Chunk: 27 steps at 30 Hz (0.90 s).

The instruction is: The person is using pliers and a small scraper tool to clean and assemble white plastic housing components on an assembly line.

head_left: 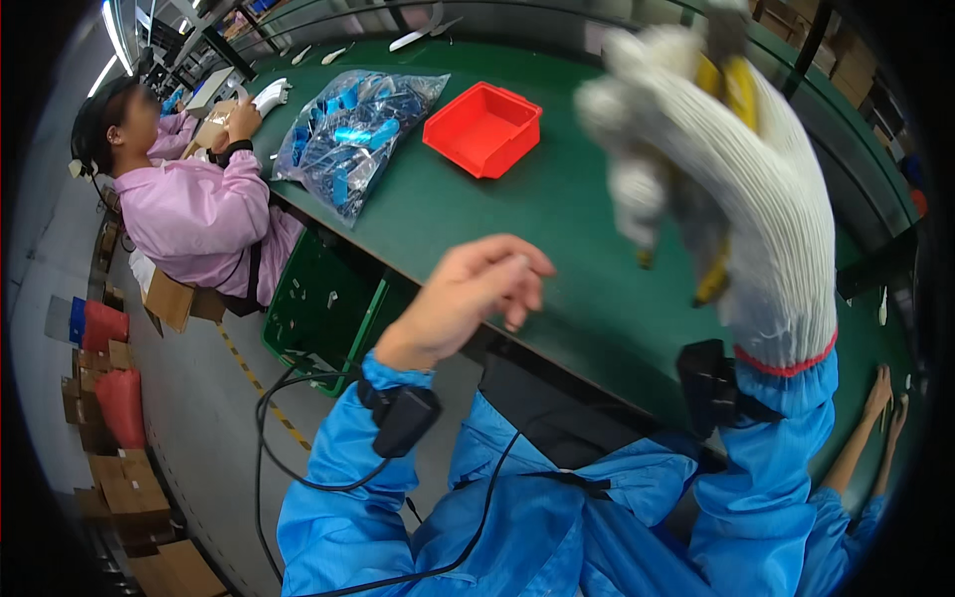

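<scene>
Yellow-handled tool gripped in raised, white-gloved right hand above green desk, bare left hand hovering empty at desk edge, fingers loosely curled, red bin and bag of blue parts beyond

- one head-worn fisheye view, looking down and forward over the green table, tilted.
- the gloved right hand looms very near; the left hand sits lower, mid-frame.
</scene>
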### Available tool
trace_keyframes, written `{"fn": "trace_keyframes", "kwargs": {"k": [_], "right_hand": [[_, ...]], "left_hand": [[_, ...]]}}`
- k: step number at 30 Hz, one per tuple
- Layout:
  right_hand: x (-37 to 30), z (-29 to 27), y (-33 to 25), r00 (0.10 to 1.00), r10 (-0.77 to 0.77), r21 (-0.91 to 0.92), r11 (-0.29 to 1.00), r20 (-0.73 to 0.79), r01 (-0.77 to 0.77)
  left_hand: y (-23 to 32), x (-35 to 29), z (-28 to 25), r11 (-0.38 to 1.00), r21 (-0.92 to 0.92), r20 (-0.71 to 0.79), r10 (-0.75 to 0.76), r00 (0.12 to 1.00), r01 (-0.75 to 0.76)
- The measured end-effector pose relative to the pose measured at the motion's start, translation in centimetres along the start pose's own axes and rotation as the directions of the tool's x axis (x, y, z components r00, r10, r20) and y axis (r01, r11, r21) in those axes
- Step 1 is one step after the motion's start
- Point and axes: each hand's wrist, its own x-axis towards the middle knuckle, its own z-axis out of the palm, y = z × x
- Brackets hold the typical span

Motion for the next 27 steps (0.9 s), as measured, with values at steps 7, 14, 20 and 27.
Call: {"fn": "trace_keyframes", "kwargs": {"k": [7,14,20,27], "right_hand": [[-7.2,-1.2,9.4,0.852,0.523,0.041,0.851,0.021,-0.523],[-14.1,-0.6,11.1,0.78,0.622,0.075,0.776,0.072,-0.626],[-11.4,7.0,12.0,0.872,0.49,0.412,0.795,-0.005,-0.444],[-8.5,10.2,8.9,0.992,0.121,0.101,0.987,0.025,-0.123]], "left_hand": [[6.9,-0.1,-3.8,0.843,-0.319,-0.147,0.408,0.901,-0.434],[11.4,-1.9,-13.0,0.367,-0.502,-0.397,0.707,0.585,-0.783],[5.2,7.8,-16.5,0.268,-0.624,-0.617,0.408,0.673,-0.734],[0.3,13.5,-4.6,0.746,-0.023,-0.746,0.431,0.508,-0.666]]}}
